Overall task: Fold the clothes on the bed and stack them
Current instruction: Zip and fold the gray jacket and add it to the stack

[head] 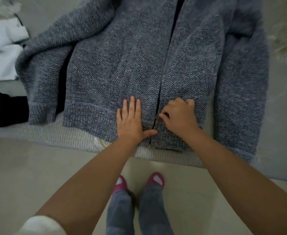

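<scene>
A grey-blue knitted zip cardigan [122, 56] lies front up on the bed [57, 133], hem at the near edge, one sleeve down each side. My left hand [130, 121] presses flat on the left front panel just above the hem, fingers straight, thumb reaching to the zip line. My right hand [178, 116] sits on the right panel with curled fingers and pinches the small metal zip pull [157, 116] low on the zipper. Above the pull the zipper stands partly apart.
White folded cloth [1, 53] lies at the bed's left side, and a black garment [8, 111] sits below it near the edge. Pale floor runs along the near side, where my legs and pink slippers [139, 182] stand.
</scene>
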The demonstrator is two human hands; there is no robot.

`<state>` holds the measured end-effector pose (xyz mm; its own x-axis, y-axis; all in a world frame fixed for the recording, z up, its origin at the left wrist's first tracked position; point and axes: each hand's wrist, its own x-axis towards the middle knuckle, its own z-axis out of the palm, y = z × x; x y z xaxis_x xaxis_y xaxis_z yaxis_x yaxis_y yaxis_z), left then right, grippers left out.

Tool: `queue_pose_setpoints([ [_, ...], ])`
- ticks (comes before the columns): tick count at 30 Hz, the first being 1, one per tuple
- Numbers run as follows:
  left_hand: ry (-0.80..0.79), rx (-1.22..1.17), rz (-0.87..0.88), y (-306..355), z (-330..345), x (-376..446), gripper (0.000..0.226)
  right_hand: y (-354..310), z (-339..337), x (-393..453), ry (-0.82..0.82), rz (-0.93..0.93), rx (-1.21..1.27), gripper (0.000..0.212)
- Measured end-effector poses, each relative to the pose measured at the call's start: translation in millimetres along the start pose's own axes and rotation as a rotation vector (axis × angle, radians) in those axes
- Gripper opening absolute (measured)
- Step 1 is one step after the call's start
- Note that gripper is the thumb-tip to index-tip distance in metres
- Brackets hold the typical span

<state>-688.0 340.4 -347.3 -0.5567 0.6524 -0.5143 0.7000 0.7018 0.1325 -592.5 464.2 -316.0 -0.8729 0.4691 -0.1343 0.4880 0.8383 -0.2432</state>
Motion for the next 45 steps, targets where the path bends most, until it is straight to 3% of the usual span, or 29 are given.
queue_pose_setpoints([
  [4,-0.02,0.01,-0.003,3,-1,0,0.118,7,-8,18,0.153,0.046,0.004,0.021],
  [9,-0.069,0.046,-0.001,2,-3,-1,0.116,15,-26,54,0.175,0.021,-0.036,0.025],
  [13,-0.144,0.135,0.029,2,-14,-5,0.116,20,-56,81,0.286,0.096,-0.021,0.023],
  [18,-0.291,0.227,0.117,-1,-34,-9,0.111,23,-78,110,0.192,0.134,-0.085,0.025],
  [21,-0.352,0.229,0.197,-6,-65,0,0.093,16,-83,122,0.139,0.154,-0.028,0.023],
  [24,-0.178,0.014,0.289,-10,-105,27,0.052,17,-88,128,0.067,0.192,0.068,0.023],
  [26,0.001,-0.097,0.333,-12,-128,51,0.046,24,-90,132,0.005,0.213,0.102,0.023],
  [29,0.161,-0.133,0.331,-1,-144,92,0.069,34,-90,141,-0.074,0.215,0.099,0.025],
  [31,0.074,-0.069,0.301,13,-141,114,0.099,37,-85,146,-0.086,0.208,0.113,0.025],
  [34,-0.109,0.054,0.195,25,-125,132,0.121,42,-75,146,-0.045,0.169,0.11,0.023],
  [42,-0.211,0.203,0.089,33,-111,138,0.127,79,-78,201,0.2,0.211,0.055,0.021],
  [45,-0.279,0.258,0.083,34,-121,142,0.127,87,-91,239,0.223,0.193,0.002,0.023],
])
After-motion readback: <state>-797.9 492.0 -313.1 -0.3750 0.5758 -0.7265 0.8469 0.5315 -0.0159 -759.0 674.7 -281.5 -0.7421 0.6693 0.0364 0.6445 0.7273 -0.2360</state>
